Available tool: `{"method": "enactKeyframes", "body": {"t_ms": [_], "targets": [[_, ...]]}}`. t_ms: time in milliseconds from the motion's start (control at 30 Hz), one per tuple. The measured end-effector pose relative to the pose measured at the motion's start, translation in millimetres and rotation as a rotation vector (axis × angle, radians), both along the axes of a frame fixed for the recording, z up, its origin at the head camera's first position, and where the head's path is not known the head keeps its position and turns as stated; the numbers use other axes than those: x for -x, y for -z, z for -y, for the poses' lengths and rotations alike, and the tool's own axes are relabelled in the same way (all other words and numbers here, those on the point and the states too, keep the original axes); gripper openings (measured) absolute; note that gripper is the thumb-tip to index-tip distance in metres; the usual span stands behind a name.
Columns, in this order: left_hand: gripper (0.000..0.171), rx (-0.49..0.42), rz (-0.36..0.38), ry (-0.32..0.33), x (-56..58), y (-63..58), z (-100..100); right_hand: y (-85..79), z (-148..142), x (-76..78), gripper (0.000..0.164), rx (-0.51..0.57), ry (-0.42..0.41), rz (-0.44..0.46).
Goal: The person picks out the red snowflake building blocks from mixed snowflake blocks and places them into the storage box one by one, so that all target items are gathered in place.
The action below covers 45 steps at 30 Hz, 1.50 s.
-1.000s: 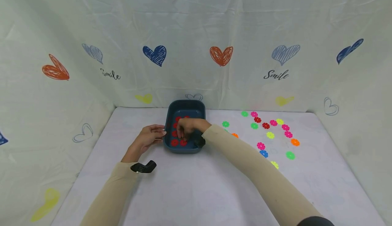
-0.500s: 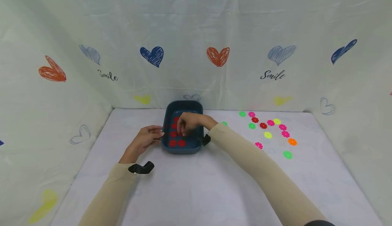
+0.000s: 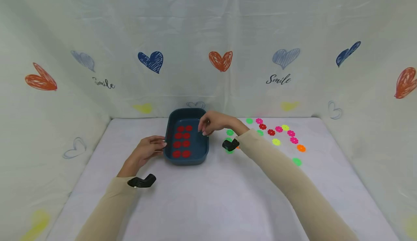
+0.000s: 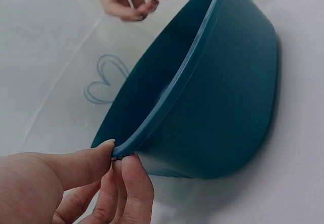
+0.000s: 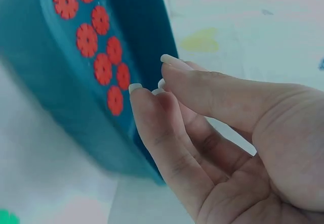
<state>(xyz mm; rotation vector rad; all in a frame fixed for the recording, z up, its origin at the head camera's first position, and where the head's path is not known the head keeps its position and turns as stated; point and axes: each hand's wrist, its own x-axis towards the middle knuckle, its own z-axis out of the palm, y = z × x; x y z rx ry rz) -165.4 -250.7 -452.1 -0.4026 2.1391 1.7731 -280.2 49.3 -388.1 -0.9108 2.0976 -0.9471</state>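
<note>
A dark blue-green tub (image 3: 187, 162) stands on the white table, left of centre. Inside it, several red flower-shaped discs (image 3: 177, 144) lie flat in two columns. At the tub's left side my left hand (image 3: 143, 151) pinches the rim, thumb above and fingers beneath, as the left wrist view shows with the tub wall (image 4: 223, 92). Over the tub's right rim hovers my right hand (image 3: 215, 122). In the right wrist view its fingers (image 5: 157, 118) are loosely bent, the tips apart from the thumb, and nothing is between them; the red discs (image 5: 103, 69) show beyond.
Loose discs lie scattered on the right of the table: green (image 3: 297, 161), pink (image 3: 291, 133), yellow (image 3: 276, 142), orange (image 3: 301, 148) and dark red (image 3: 271, 132). My right forearm (image 3: 277, 172) covers part of that area. A white curtain (image 3: 182, 23) printed with hearts hangs behind.
My right hand has risen out of the tub and moved right to its rim, uncovering the red discs. The left hand keeps its place on the rim. The whole view has shifted slightly.
</note>
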Motion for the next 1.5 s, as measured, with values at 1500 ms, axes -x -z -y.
{"method": "enactKeyframes", "body": {"t_ms": [1500], "targets": [[0.054,0.027,0.041,-0.012,1.1,-3.3,-2,56.2,-220,0.1,0.027,-0.141,0.663,-0.106]]}}
